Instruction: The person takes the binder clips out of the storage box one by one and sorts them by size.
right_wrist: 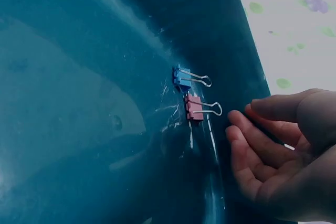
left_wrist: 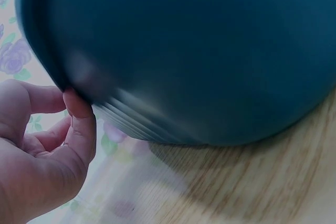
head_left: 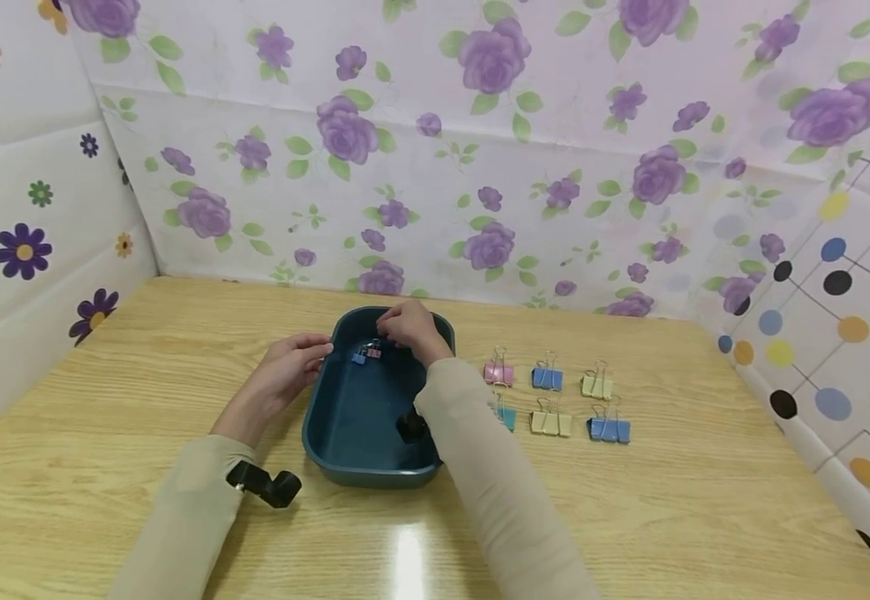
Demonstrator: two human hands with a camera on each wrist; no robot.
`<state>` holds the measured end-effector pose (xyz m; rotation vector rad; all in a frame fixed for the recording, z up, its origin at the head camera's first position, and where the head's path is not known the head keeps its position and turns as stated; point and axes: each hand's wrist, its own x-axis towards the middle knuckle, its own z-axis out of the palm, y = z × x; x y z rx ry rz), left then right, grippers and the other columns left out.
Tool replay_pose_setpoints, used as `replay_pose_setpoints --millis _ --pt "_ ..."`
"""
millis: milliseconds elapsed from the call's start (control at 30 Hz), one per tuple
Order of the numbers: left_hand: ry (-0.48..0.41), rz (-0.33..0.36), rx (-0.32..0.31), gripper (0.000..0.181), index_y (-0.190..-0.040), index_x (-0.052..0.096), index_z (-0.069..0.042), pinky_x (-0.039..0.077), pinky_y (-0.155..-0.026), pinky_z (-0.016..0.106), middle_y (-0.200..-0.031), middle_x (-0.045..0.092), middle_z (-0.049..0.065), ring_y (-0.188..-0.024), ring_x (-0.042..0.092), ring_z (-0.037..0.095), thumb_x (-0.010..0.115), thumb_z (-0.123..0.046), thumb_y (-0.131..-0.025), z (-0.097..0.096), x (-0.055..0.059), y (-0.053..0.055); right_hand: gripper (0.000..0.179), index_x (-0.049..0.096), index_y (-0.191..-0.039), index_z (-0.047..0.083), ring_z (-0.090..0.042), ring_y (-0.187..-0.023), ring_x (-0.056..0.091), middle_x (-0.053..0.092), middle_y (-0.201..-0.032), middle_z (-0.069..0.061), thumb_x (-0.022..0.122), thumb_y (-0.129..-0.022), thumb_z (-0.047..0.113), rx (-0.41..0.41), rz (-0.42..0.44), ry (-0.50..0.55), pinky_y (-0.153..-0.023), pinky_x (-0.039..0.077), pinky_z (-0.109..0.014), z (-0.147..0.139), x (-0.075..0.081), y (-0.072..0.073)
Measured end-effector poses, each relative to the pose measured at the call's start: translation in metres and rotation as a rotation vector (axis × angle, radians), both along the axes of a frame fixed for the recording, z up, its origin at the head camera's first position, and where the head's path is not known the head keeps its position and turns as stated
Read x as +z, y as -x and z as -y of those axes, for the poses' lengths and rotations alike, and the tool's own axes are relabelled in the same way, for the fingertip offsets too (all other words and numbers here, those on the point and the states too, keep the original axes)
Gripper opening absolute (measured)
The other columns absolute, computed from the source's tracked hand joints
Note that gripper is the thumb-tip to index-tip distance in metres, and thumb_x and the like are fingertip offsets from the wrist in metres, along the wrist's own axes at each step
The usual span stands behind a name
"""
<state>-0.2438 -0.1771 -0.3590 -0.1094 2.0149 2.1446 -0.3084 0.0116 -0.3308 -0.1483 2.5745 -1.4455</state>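
Observation:
A dark teal plastic tub sits on the table in the head view. My left hand pinches its left rim between thumb and fingers, as the left wrist view also shows. Inside, close to the far wall, a small blue binder clip and a small pink binder clip lie side by side, their wire handles pointing toward my right hand. That hand is over the tub's far end, fingers loosely bent, apart from both clips and with nothing visible between the fingertips.
To the right of the tub, binder clips stand in two rows: pink, blue and yellow behind; teal, yellow and blue in front. My right sleeve partly covers the teal one. Flowered cloth stands behind the wooden table.

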Motion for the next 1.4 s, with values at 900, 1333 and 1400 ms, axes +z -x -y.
replay_pose_setpoints --millis 900,1333,1400 --pt "-0.029 -0.018 -0.004 0.039 -0.131 0.041 0.011 0.048 -0.069 0.019 -0.102 0.052 0.006 -0.073 0.054 0.007 0.052 -0.01 -0.1 0.0 0.0 -0.002 0.013 0.076 -0.098 0.001 -0.016 -0.067 0.057 0.066 -0.079 -0.007 0.069 -0.088 0.006 -0.025 0.027 -0.101 -0.054 0.043 -0.024 0.011 -0.016 0.0" --pt "-0.013 -0.011 0.0 0.039 -0.132 0.041 0.01 0.048 -0.069 0.02 -0.104 0.051 0.006 -0.075 0.054 0.008 0.051 -0.011 -0.1 0.0 0.0 -0.002 0.012 0.077 -0.096 0.003 -0.013 -0.05 0.043 0.053 -0.06 -0.001 0.069 -0.087 0.005 -0.056 0.016 -0.128 -0.049 0.039 -0.024 0.013 -0.015 0.005" --pt "-0.012 -0.012 -0.001 0.039 -0.132 0.041 0.01 0.048 -0.069 0.02 -0.103 0.051 0.006 -0.075 0.054 0.008 0.052 -0.011 -0.1 -0.001 0.0 -0.001 0.013 0.076 -0.097 0.003 -0.012 -0.049 0.042 0.053 -0.06 -0.001 0.068 -0.087 0.005 -0.051 0.005 -0.131 -0.048 0.038 -0.023 0.012 -0.012 0.006"
